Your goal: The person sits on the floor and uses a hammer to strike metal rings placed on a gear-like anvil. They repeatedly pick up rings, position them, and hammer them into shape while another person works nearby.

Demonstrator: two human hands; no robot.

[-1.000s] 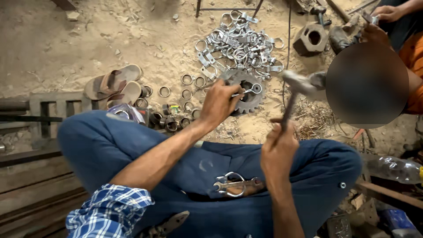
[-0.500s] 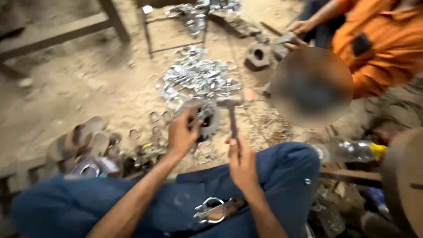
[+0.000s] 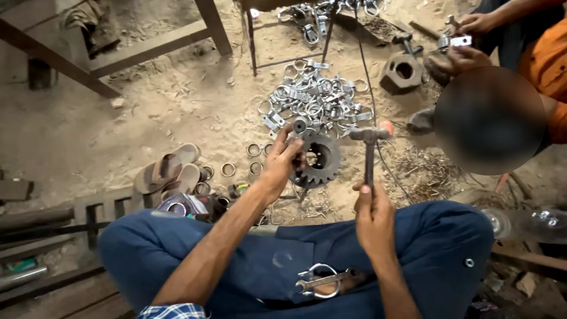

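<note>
Left hand (image 3: 282, 167) grips the rim of a toothed gear (image 3: 319, 158) lying on the sand, fingers closed over its 9 o'clock edge. Right hand (image 3: 373, 215) is closed around the handle of a hammer (image 3: 369, 145), head raised at 3 o'clock of the gear, just beside it. A clamp pile (image 3: 316, 103) lies at 12 o'clock, sandals (image 3: 168, 174) at 9 o'clock. Compared with half a second earlier, the view has dropped and both hands keep their grips. A co-worker's hands (image 3: 466, 41) work at 2 o'clock.
</note>
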